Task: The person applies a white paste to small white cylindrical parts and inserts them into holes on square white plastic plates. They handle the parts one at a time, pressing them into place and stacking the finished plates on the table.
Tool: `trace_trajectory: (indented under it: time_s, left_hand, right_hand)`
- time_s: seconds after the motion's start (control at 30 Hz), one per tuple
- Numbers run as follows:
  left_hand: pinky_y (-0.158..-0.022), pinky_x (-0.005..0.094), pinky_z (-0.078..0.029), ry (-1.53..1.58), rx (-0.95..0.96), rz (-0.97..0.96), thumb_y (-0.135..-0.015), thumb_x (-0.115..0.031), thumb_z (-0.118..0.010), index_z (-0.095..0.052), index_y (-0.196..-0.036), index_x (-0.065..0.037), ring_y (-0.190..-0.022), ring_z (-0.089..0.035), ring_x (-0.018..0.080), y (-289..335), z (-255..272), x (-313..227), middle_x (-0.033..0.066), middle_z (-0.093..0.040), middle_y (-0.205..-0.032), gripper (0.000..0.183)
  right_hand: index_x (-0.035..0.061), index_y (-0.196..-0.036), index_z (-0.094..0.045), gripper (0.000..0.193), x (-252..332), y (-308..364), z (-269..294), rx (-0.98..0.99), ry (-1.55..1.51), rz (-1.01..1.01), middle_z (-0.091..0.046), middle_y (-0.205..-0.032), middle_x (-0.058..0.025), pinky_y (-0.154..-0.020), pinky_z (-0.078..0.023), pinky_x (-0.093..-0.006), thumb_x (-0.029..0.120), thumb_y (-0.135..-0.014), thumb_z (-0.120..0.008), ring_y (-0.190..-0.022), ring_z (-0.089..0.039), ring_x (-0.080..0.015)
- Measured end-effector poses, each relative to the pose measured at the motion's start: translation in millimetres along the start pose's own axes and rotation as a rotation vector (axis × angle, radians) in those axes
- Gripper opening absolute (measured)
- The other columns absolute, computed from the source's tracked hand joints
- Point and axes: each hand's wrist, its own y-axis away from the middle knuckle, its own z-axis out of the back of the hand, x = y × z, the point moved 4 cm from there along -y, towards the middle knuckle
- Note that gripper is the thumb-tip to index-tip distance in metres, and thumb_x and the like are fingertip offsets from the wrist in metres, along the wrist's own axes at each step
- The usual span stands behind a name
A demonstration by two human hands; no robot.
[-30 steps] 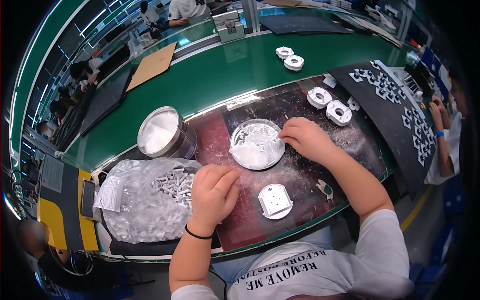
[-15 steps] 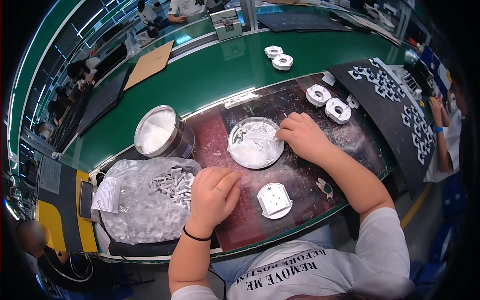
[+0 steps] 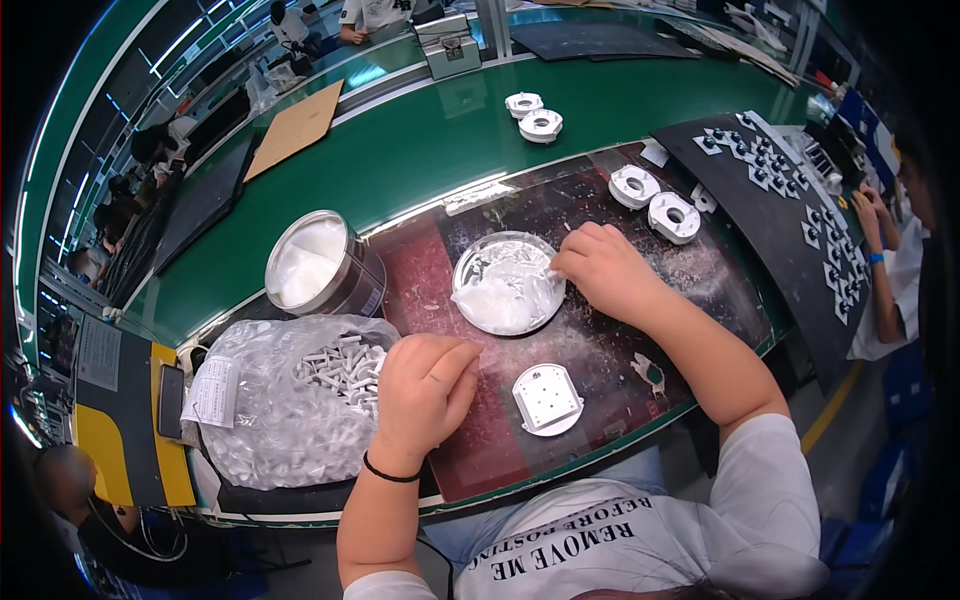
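My right hand (image 3: 606, 266) is closed, its fingertips pinched at the right rim of a shallow round metal lid (image 3: 490, 325) that carries glossy white paste (image 3: 505, 300). Whatever those fingers hold is hidden. My left hand (image 3: 425, 388) is also pinched, thumb against fingers, above the red-and-black board beside an open clear plastic bag (image 3: 270, 440) of small grey-white stick-like pieces (image 3: 345, 368). Anything between its fingertips is too small to name. Closest to me on the board lies a white plate with small holes and rounded ends (image 3: 548, 398), apart from both hands.
An open tin (image 3: 362, 285) of white paste stands behind the bag. White ring-shaped housings (image 3: 674, 217) sit at the board's far right, others (image 3: 541, 125) on the green belt (image 3: 420, 150). A black sheet (image 3: 745, 215) at right bears several small parts. A co-worker's hand (image 3: 868, 215) is beyond.
The two white housings on the green belt have slid a little to the left. Both my hands keep nearly the same pose and place.
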Motion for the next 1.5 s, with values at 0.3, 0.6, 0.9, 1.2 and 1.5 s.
trace_trajectory:
  time_s: [0.3,0.6,0.9,1.2,1.5]
  left_hand:
    - [-0.068,0.0363,-0.045,-0.013,0.022,0.018,-0.068,-0.003,-0.068,-0.064,-0.089,-0.006,-0.074,-0.058,0.0246,2,1,1,0.0061,-0.062,-0.081,0.022]
    - [-0.067,0.0365,-0.045,-0.005,0.039,0.007,-0.068,-0.002,-0.068,-0.064,-0.091,-0.006,-0.074,-0.058,0.0251,2,-2,3,0.0062,-0.061,-0.080,0.023]
    - [-0.066,0.0361,-0.044,-0.002,0.040,0.008,-0.069,-0.002,-0.067,-0.064,-0.089,-0.006,-0.073,-0.058,0.0250,2,-3,3,0.0064,-0.061,-0.079,0.021]
    - [-0.063,0.0355,-0.043,0.009,0.051,0.010,-0.071,-0.001,-0.066,-0.065,-0.088,-0.005,-0.071,-0.057,0.0254,1,-3,3,0.0073,-0.062,-0.078,0.018]
    - [-0.065,0.0359,-0.044,0.019,0.061,0.008,-0.070,-0.001,-0.066,-0.064,-0.088,-0.004,-0.072,-0.057,0.0255,1,-3,4,0.0073,-0.062,-0.079,0.018]
  right_hand:
    - [0.0066,-0.086,-0.063,0.009,-7,2,1,0.006,-0.129,-0.066,-0.057,-0.090,-0.0054,-0.081,-0.043,-0.0365,0.011,-0.078,-0.064,-0.092,-0.054,-0.0251]
    - [0.0035,-0.085,-0.062,0.009,-26,5,-4,0.049,-0.216,-0.159,-0.059,-0.087,-0.0099,-0.079,-0.045,-0.0390,0.009,-0.079,-0.062,-0.088,-0.056,-0.0300]
    - [0.0036,-0.086,-0.062,0.009,-31,6,-4,0.070,-0.220,-0.192,-0.059,-0.087,-0.0106,-0.079,-0.045,-0.0396,0.011,-0.081,-0.060,-0.088,-0.056,-0.0304]
    - [0.0038,-0.087,-0.062,0.009,-34,7,-6,0.066,-0.241,-0.223,-0.059,-0.087,-0.0102,-0.080,-0.045,-0.0392,0.011,-0.081,-0.061,-0.089,-0.056,-0.0298]
    - [0.0068,-0.089,-0.064,0.009,-32,6,0,0.069,-0.124,-0.190,-0.060,-0.088,-0.0078,-0.080,-0.045,-0.0384,0.013,-0.082,-0.061,-0.090,-0.056,-0.0272]
